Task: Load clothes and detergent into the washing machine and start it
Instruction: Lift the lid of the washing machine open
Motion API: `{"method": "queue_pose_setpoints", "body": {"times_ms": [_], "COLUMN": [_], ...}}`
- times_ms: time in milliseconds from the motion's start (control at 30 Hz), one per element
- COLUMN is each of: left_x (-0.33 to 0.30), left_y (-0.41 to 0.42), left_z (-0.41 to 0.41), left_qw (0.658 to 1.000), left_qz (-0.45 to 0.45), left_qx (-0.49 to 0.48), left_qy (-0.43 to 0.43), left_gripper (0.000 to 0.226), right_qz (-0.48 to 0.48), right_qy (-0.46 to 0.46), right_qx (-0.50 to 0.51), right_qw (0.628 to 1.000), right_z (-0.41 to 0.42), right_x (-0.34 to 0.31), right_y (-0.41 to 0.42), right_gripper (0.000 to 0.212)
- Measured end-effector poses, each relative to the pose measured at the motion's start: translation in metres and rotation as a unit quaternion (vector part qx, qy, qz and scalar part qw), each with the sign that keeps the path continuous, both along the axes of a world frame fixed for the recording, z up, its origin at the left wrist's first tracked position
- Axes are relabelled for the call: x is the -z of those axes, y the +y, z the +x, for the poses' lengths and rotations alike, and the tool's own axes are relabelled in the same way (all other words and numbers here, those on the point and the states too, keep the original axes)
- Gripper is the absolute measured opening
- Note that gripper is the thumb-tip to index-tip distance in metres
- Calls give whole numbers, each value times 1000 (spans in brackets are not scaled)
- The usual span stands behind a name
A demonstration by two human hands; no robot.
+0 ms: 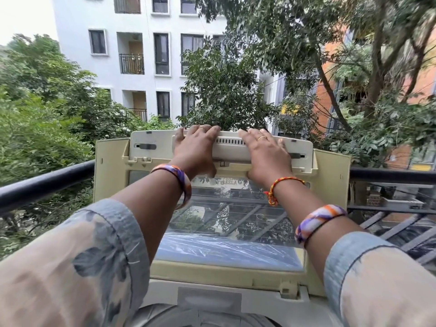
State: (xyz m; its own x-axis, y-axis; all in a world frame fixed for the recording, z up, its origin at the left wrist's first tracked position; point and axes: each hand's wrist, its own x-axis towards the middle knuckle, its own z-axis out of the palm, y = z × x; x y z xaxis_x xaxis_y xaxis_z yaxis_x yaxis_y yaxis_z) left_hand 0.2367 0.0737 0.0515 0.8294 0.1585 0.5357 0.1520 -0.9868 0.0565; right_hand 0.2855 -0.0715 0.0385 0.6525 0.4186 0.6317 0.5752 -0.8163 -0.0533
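**Balcony washer: lid raised, both hands on its top edge**

Balcony railing [42, 182] and trees lie beyond. Left hand [195, 147] and right hand [264, 152] grip the far edge of the upright folding lid [226, 223]. Washing machine [207, 300] sits near, its drum barely visible. If either grip slips, the lid could likely drop onto the wrists.

sleeves: pale beige with grey-blue leaf print, denim-blue cuffs
left hand [194, 147]: gold ring, purple-orange bangle
right hand [267, 156]: gold ring, red-yellow thread, purple-orange bangle
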Motion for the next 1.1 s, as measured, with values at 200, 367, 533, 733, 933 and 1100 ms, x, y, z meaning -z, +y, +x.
{"method": "queue_pose_setpoints", "body": {"times_ms": [200,367,533,733,933,1100], "left_x": [-3,-1,1,2,4,11], "left_y": [-4,-6,-10,-16,-26,-50], "left_z": [-14,-30,-44,-53,-67,-104], "left_qw": [1000,1000,1000,1000,1000,989], "left_qz": [-1,8,9,20,14,-84], "left_qx": [0,9,11,-8,-1,51], "left_qy": [-5,-15,-15,-13,-10,-108], "left_gripper": [111,112,110,115,120,102], "right_qz": [-27,-51,-50,-54,-58,-28], "right_qy": [-4,-29,-44,-2,13,-12], "right_qx": [6,-16,-47,-54,-49,-75], "right_qw": [1000,998,997,997,997,997], "right_z": [-12,-24,-37,-57,-76,-101], "right_x": [-3,7,12,13,15,19], "right_y": [-5,-19,-36,-55,-70,-78], "right_gripper": [78,90,90,93,96,93]}}
